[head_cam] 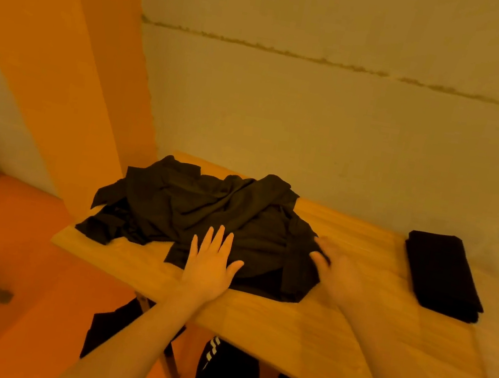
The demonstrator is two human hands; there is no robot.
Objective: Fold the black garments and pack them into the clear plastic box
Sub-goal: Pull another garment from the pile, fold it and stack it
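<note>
Right hand is motion-blurred, so I can't tell whether its grip is loose or pinching; it sits at the 3 o'clock edge of the crumpled black garment, touching the cloth there. Left hand is clear: flat, fingers spread wide, pressing the near edge of that same garment at about 6 o'clock. The heap lies toward the far left of the wooden bench. A folded black stack sits well apart at 3 o'clock; the surface under it is washed out. White marks on the dark trousers below the bench aren't readable.
</note>
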